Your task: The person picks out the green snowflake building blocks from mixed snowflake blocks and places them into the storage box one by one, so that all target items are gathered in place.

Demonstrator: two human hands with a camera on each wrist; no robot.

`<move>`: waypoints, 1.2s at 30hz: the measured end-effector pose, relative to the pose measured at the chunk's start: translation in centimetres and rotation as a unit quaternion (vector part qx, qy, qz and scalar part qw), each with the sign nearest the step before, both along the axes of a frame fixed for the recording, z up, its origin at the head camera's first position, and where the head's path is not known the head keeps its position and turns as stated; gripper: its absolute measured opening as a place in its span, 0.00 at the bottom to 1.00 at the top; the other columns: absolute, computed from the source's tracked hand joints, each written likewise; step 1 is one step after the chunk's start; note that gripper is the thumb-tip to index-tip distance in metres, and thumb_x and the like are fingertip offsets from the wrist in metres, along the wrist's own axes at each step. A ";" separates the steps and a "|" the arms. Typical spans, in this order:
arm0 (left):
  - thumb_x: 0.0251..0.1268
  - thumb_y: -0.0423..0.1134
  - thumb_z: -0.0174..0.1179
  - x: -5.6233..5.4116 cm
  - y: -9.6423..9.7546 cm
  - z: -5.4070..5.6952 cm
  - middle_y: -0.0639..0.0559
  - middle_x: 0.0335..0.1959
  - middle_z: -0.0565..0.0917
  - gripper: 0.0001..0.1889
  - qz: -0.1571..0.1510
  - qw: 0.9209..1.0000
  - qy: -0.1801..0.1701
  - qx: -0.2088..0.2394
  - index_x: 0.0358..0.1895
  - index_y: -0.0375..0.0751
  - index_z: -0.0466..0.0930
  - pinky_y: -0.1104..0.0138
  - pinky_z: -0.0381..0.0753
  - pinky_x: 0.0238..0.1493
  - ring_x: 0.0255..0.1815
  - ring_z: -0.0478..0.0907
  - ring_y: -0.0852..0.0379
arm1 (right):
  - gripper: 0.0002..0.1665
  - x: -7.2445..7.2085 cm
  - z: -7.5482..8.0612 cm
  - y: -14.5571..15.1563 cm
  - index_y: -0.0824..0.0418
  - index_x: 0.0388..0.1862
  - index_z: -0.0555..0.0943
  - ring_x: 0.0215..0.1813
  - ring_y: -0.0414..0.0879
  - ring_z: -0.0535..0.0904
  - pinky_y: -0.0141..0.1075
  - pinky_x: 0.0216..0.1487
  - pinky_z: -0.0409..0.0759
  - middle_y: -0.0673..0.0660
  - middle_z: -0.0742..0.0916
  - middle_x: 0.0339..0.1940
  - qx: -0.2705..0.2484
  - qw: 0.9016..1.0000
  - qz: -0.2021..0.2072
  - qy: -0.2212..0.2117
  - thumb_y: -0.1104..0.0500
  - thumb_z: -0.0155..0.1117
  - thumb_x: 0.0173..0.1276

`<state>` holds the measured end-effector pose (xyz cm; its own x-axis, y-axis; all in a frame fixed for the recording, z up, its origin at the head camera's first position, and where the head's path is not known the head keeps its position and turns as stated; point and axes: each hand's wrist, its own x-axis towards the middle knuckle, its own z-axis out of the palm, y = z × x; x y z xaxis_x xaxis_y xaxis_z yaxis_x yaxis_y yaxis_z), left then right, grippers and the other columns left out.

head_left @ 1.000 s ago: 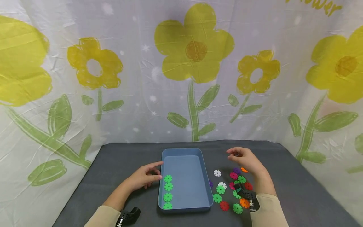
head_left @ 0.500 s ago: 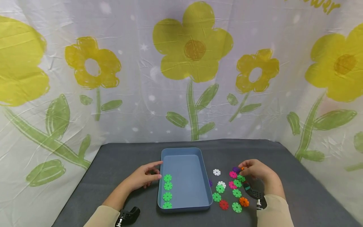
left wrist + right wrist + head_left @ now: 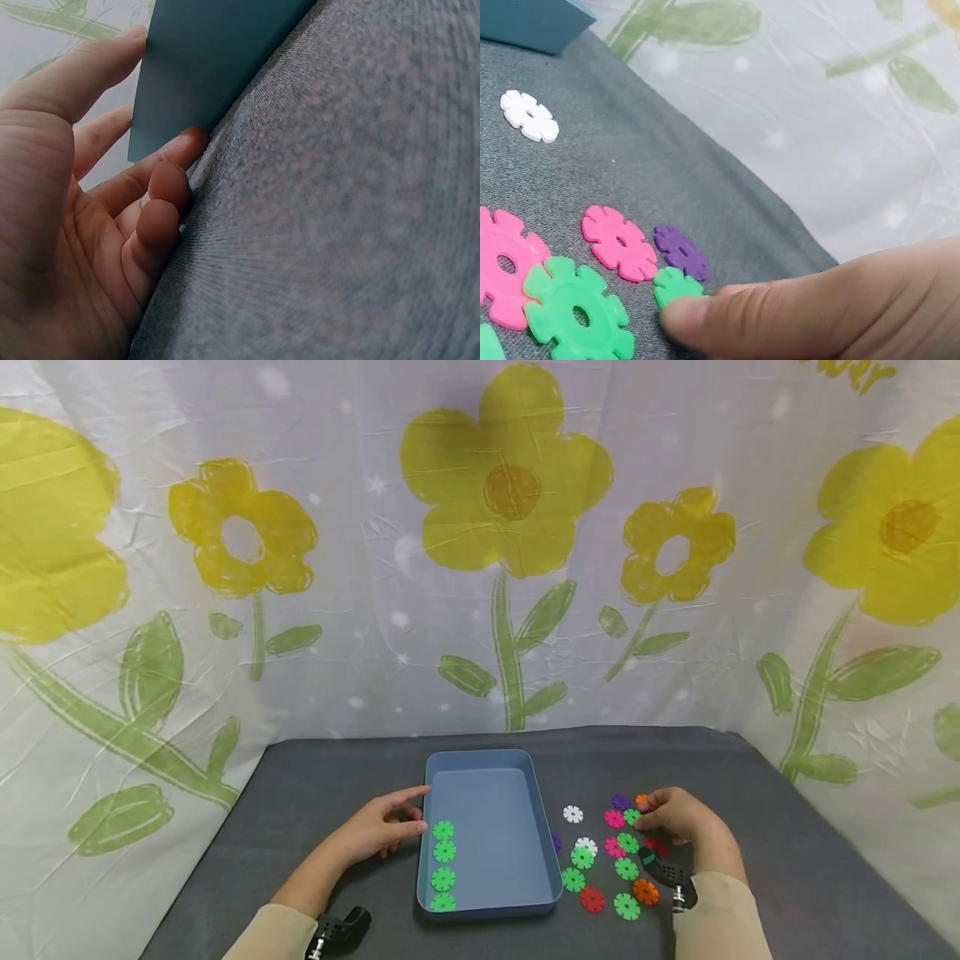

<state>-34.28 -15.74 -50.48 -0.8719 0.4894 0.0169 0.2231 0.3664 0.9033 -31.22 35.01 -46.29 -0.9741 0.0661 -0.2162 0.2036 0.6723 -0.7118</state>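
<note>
Table [image 3: 315, 793], grey cloth. Blue tray [image 3: 551, 860] at centre, holding four green discs [image 3: 443, 865] in a row along its left wall; nothing else inside. Loose discs [image 3: 607, 860] of mixed colours lie just right of the tray. Left hand [image 3: 378, 831]: fingers relaxed, touching the tray's left outer wall, steadying it. Right hand [image 3: 675, 817]: a fingertip presses a small green disc [image 3: 676, 286] at the pile's far edge; whether it is pinched, cannot tell. Judgement: slide that disc clear of the purple disc [image 3: 681, 252] beside it before lifting, so neighbours stay put.
</note>
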 end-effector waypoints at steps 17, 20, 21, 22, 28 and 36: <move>0.71 0.46 0.68 -0.2 -0.2 -0.2 0.46 0.48 0.82 0.36 0.004 1.000 -0.007 0.003 0.78 0.44 0.66 0.60 0.74 0.20 0.23 0.73 0.52 | 0.16 -1.1 -1.3 -1.6 0.61 0.30 0.75 0.28 0.49 0.71 0.40 0.26 0.70 0.55 0.76 0.27 0.057 0.995 0.004 0.078 0.62 0.77 0.56; 0.70 0.46 0.68 -0.2 -0.1 -0.2 0.46 0.48 0.82 0.36 0.006 1.000 -0.007 0.003 0.78 0.45 0.66 0.60 0.74 0.20 0.23 0.73 0.53 | 0.16 -1.2 -1.0 -1.7 0.63 0.33 0.77 0.33 0.51 0.73 0.43 0.32 0.74 0.57 0.78 0.30 0.076 0.992 0.007 0.096 0.62 0.78 0.56; 0.70 0.46 0.68 -0.2 0.0 -0.2 0.46 0.48 0.82 0.36 0.005 1.000 -0.008 0.004 0.78 0.44 0.66 0.60 0.74 0.20 0.23 0.72 0.53 | 0.15 -1.2 -0.9 -1.8 0.64 0.34 0.77 0.33 0.51 0.74 0.44 0.33 0.74 0.57 0.78 0.30 0.083 0.991 0.010 0.101 0.63 0.78 0.56; 0.70 0.46 0.68 -0.2 0.0 -0.2 0.46 0.48 0.82 0.36 0.005 1.000 -0.009 0.006 0.78 0.44 0.66 0.60 0.74 0.20 0.23 0.72 0.53 | 0.15 -1.3 -0.9 -1.8 0.64 0.35 0.78 0.34 0.51 0.74 0.45 0.35 0.75 0.57 0.79 0.31 0.088 0.991 0.012 0.105 0.63 0.77 0.56; 0.71 0.44 0.68 -0.2 0.1 -0.1 0.46 0.47 0.82 0.36 0.000 1.000 -0.016 0.015 0.78 0.42 0.65 0.62 0.73 0.20 0.22 0.71 0.54 | 0.14 -1.6 -0.9 -2.1 0.65 0.40 0.81 0.37 0.53 0.77 0.51 0.42 0.79 0.59 0.82 0.37 0.101 0.987 0.021 0.120 0.64 0.76 0.58; 0.71 0.45 0.68 -0.1 0.0 0.0 0.46 0.47 0.82 0.36 -0.003 1.000 -0.014 0.015 0.78 0.42 0.65 0.62 0.73 0.20 0.22 0.72 0.54 | 0.18 -1.8 -0.8 -2.3 0.69 0.47 0.84 0.40 0.53 0.79 0.52 0.44 0.80 0.60 0.84 0.39 0.088 0.987 0.030 0.132 0.64 0.75 0.60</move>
<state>-34.41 -15.77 -50.52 -0.8688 0.4951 0.0063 0.1992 0.3377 0.9199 -33.05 32.69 -47.10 -0.9982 0.0199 0.0563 -0.0183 0.7949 -0.6065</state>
